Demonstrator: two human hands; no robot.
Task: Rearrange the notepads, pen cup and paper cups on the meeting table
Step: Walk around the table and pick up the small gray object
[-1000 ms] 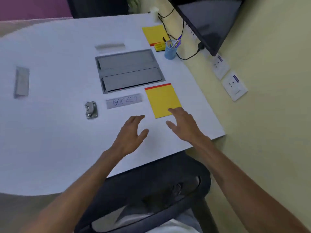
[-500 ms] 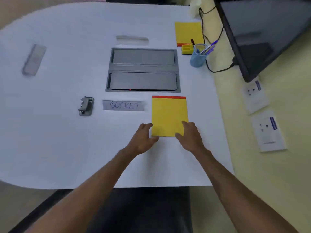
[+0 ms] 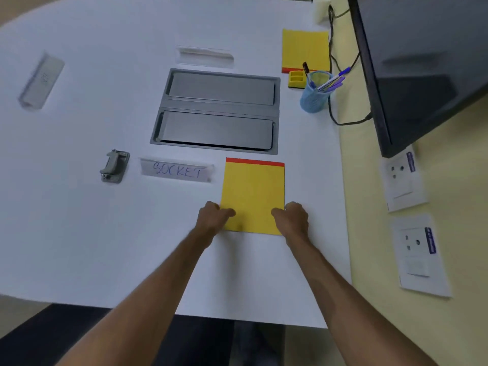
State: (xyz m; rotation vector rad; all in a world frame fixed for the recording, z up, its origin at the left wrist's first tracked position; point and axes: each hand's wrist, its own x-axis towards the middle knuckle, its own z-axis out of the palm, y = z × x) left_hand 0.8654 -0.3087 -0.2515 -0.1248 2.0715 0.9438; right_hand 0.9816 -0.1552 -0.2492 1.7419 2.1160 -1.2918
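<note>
Gripping the near notepad (image 3: 253,196) from both sides, the two hands rest on the white table (image 3: 79,233). The left hand (image 3: 212,217) has its fingers curled round the pad's lower left edge, the thumb lying on the yellow cover; the right hand (image 3: 291,217) is curled likewise on the lower right edge, thumb on top. How far the fingers reach beneath the pad cannot be told. The pad lies flat, its red binding strip on the far side, just in front of the grey socket box (image 3: 216,112) set into the table, and just right of a label (image 3: 177,170) reading "SOCKET". Left of the label sits a small grey metal fitting (image 3: 115,166).

A second notepad (image 3: 305,48) lies flat at the far right of the table, its red strip towards the person. Touching or nearly touching its near edge is a small yellow holder (image 3: 296,80). Just right of the holder stands the pen cup (image 3: 314,97), blue mesh, upright, holding several pens (image 3: 332,81) that lean to the right. A black cable (image 3: 332,112) runs past the cup along the table's right edge. A dark screen (image 3: 422,62) stands on the right, with two wall sockets (image 3: 404,178) below it. Two pale blurred strips (image 3: 41,80) lie on the far left and far centre of the table; their nature cannot be told.
</note>
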